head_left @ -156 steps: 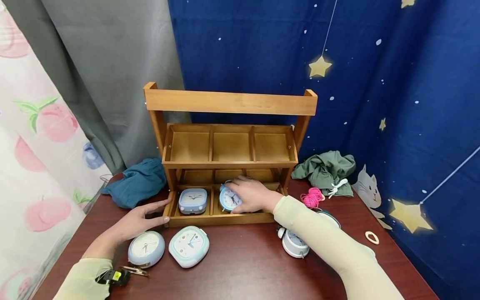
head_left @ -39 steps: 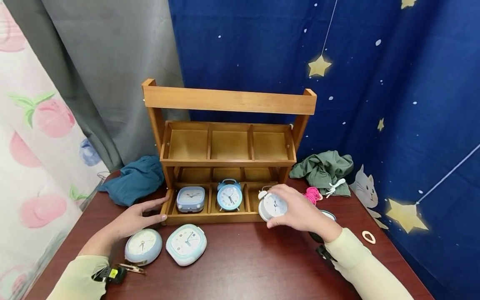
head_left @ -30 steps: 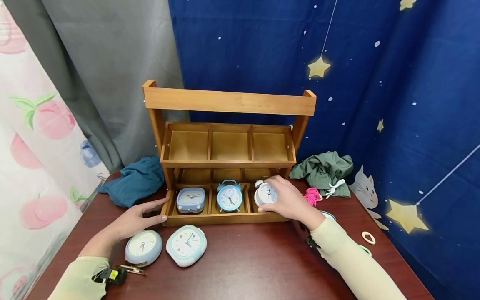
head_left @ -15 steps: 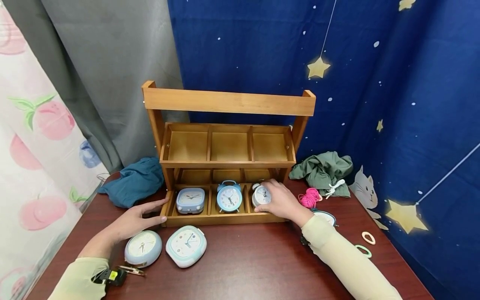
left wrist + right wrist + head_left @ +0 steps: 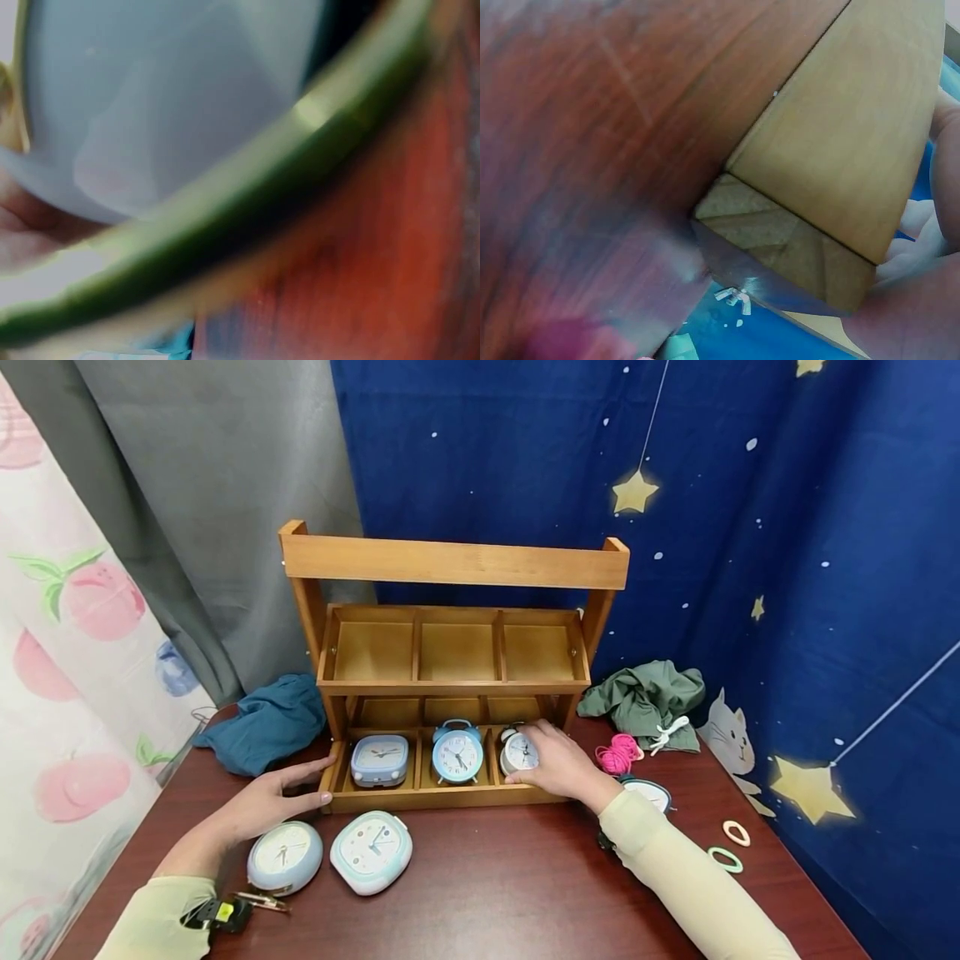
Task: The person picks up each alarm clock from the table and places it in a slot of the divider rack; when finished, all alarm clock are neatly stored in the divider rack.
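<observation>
A two-tier wooden organizer point(image 5: 450, 685) stands on a dark red table point(image 5: 487, 893). Its lower row holds a square blue clock point(image 5: 382, 759) at left, a blue twin-bell clock point(image 5: 457, 754) in the middle and a white twin-bell clock point(image 5: 517, 750) at right. My right hand point(image 5: 558, 764) grips the white clock in the right compartment. Flat and with straight fingers, my left hand point(image 5: 281, 793) rests against the organizer's lower left corner. The right wrist view shows only the organizer's front corner point(image 5: 832, 187) close up. The left wrist view is a blur of a pale clock point(image 5: 172, 97).
Two pale clocks point(image 5: 283, 857) point(image 5: 371, 852) lie flat in front of the organizer. Another clock point(image 5: 645, 792) sits at right, beside pink cord point(image 5: 618, 753), a green cloth point(image 5: 648, 697) and two small rings point(image 5: 727, 847). A teal cloth point(image 5: 262, 722) lies at left. Curtains hang close behind.
My right hand carried the white twin-bell clock from the table's front right into the lower right compartment and still holds it. The left hand stayed at the organizer's corner.
</observation>
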### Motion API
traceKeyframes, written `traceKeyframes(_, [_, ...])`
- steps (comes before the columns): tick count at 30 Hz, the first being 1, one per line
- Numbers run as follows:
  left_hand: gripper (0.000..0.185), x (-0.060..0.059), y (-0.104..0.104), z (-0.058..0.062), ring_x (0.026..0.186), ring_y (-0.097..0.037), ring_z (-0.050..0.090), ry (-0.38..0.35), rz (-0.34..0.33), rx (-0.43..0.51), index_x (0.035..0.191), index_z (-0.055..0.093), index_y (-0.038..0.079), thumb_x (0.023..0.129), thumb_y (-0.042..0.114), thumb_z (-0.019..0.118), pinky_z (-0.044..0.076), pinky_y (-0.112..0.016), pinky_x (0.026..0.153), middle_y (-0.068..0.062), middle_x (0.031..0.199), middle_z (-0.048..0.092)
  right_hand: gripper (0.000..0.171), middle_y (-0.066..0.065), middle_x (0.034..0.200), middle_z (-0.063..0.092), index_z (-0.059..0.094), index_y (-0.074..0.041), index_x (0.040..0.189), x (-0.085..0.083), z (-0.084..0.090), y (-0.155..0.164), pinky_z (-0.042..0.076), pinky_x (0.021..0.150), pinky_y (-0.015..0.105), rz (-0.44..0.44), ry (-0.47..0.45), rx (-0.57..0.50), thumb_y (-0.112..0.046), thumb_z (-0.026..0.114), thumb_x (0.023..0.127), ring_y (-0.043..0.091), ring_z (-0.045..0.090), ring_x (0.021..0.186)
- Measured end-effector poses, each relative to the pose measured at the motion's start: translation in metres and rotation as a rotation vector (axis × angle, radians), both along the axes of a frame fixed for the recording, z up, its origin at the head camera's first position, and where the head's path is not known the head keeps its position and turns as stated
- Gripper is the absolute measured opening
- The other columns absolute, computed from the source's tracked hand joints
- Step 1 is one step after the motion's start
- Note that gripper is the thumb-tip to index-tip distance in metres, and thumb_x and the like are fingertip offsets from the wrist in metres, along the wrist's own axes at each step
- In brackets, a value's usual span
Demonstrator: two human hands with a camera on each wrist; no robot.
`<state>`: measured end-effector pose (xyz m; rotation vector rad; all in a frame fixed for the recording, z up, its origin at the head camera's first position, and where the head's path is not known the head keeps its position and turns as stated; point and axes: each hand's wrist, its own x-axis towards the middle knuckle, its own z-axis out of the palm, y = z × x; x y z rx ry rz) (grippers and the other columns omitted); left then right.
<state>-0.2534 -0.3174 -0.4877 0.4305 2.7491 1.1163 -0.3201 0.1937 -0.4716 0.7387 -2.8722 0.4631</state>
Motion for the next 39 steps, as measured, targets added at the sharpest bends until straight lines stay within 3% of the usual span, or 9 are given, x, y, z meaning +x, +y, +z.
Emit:
traceKeyframes(6, [0.079, 0.0, 0.0, -0.001, 0.147, -0.046, 0.055, -0.009, 0.002, -0.004, 0.171, 0.049, 0.018, 0.106, 0.055, 0.075, 0.05, -0.068, 0.113, -0.024, 0.163, 0.056, 0.1, 0.018, 0.152, 0.06, 0.058, -0.003, 0.158, 0.007, 0.008, 0.002, 0.054, 0.114, 0.057, -0.014, -0.029, 0.006, -0.062, 0.093, 0.086, 0.04, 0.064, 0.135])
traceKeyframes(12, [0.077, 0.0, 0.001, 0.001, 0.147, -0.046, 0.056, -0.002, -0.001, 0.001, 0.171, 0.05, 0.019, 0.106, 0.052, 0.075, 0.05, -0.068, 0.113, -0.023, 0.164, 0.055, 0.101, 0.019, 0.157, 0.057, 0.057, -0.004, 0.16, 0.019, 0.024, 0.015, 0.056, 0.109, 0.059, -0.037, 0.028, -0.015, -0.064, 0.092, 0.086, 0.041, 0.065, 0.135])
traceKeyframes(20, [0.076, 0.0, 0.001, 0.001, 0.148, -0.046, 0.055, 0.001, -0.004, 0.002, 0.17, 0.049, 0.018, 0.106, 0.05, 0.075, 0.05, -0.068, 0.113, -0.023, 0.165, 0.054, 0.096, 0.018, 0.156, 0.059, 0.061, -0.005, 0.157, 0.04, 0.033, 0.055, 0.054, 0.112, 0.062, -0.028, 0.123, -0.002, -0.065, 0.09, 0.087, 0.04, 0.061, 0.141])
traceKeyframes(24, [0.077, 0.0, 0.0, 0.001, 0.148, -0.047, 0.055, -0.002, -0.003, 0.002, 0.171, 0.049, 0.018, 0.107, 0.05, 0.075, 0.05, -0.068, 0.113, -0.024, 0.165, 0.053, 0.097, 0.019, 0.159, 0.058, 0.061, -0.007, 0.158, 0.052, 0.036, 0.078, 0.051, 0.113, 0.066, -0.04, 0.112, 0.009, -0.069, 0.088, 0.088, 0.043, 0.059, 0.142])
traceKeyframes(30, [0.077, -0.001, 0.001, 0.002, 0.148, -0.047, 0.055, 0.0, -0.001, -0.001, 0.171, 0.049, 0.017, 0.107, 0.05, 0.075, 0.05, -0.068, 0.113, -0.025, 0.165, 0.054, 0.096, 0.021, 0.163, 0.052, 0.058, -0.008, 0.161, 0.066, 0.045, 0.118, 0.047, 0.115, 0.069, 0.006, -0.038, -0.039, -0.064, 0.088, 0.09, 0.048, 0.053, 0.146])
traceKeyframes(35, [0.077, -0.001, 0.002, 0.0, 0.148, -0.047, 0.055, -0.006, -0.002, 0.005, 0.171, 0.048, 0.018, 0.107, 0.05, 0.075, 0.05, -0.068, 0.114, -0.024, 0.165, 0.053, 0.097, 0.027, 0.164, 0.047, 0.059, -0.007, 0.161, 0.074, 0.054, 0.141, 0.048, 0.114, 0.072, 0.038, -0.2, -0.054, -0.058, 0.094, 0.086, 0.052, 0.052, 0.146])
traceKeyframes(39, [0.077, 0.001, 0.001, -0.001, 0.148, -0.047, 0.054, -0.005, 0.0, 0.007, 0.171, 0.048, 0.017, 0.107, 0.049, 0.076, 0.051, -0.066, 0.113, -0.024, 0.166, 0.052, 0.102, 0.038, 0.165, 0.04, 0.057, -0.004, 0.161, 0.079, 0.055, 0.148, 0.041, 0.115, 0.08, 0.061, -0.327, -0.045, -0.051, 0.099, 0.081, 0.064, 0.036, 0.152])
